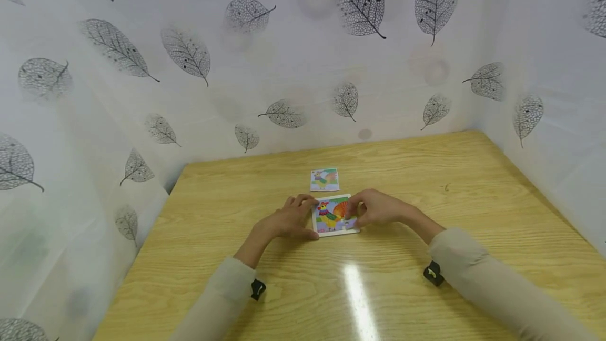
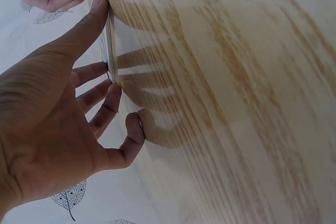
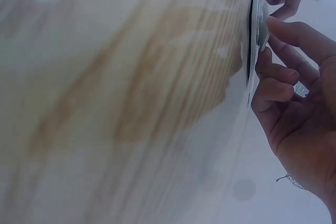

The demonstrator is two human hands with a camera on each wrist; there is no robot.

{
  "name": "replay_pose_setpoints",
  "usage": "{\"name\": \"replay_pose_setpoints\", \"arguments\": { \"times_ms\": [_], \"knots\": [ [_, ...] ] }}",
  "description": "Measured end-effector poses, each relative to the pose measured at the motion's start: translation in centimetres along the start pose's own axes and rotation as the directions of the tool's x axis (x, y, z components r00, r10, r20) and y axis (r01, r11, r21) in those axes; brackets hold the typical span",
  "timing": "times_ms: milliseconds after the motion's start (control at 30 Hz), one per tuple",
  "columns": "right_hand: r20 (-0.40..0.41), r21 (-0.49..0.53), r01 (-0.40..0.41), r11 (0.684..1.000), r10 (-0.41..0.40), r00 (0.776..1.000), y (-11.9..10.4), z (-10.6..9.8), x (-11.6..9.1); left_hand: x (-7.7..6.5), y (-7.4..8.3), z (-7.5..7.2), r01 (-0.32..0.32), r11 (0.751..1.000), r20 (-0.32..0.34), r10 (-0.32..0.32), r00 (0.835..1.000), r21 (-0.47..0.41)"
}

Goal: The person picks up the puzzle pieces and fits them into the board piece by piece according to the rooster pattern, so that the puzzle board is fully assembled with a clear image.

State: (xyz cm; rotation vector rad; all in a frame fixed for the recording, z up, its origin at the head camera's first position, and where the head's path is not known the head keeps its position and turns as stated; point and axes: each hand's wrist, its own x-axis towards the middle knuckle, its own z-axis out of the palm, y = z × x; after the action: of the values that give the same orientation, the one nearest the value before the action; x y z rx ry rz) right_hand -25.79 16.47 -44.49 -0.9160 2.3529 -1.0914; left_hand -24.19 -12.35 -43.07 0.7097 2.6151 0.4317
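A jigsaw puzzle of a colourful rooster in a white frame lies on the table. Along its left edge rests my left hand, thumb by the lower corner and fingers spread toward the upper one. In the left wrist view, the thumb and fingertips of that left hand touch the board's thin edge. My right hand is over the puzzle's right side, covering part of it. Between its thumb and finger it pinches a puzzle piece, tilted against the board in the right wrist view.
Just behind the puzzle lies a square picture card with a paler rooster. The wooden table meets a white leaf-print curtain at the back and sides. A dark wrist-strap part hangs below the right sleeve.
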Motion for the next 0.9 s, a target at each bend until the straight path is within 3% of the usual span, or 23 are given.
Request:
{"name": "replay_pose_setpoints", "arguments": {
  "times_ms": [433, 900],
  "knots": [
    [-0.007, -0.015, -0.015, 1.000, 0.015, 1.000, -0.61, 0.37, 0.24, 0.00, -0.10, 0.08, -0.010, 1.000, 0.003, 0.010, 1.000, -0.005],
    [-0.024, -0.091, 0.018, 0.996, -0.020, 0.999, -0.75, 0.77, 0.64, -0.13, 0.00, -0.06, -0.002, 1.000, -0.001, 0.002, 1.000, -0.014]
  ]
}}
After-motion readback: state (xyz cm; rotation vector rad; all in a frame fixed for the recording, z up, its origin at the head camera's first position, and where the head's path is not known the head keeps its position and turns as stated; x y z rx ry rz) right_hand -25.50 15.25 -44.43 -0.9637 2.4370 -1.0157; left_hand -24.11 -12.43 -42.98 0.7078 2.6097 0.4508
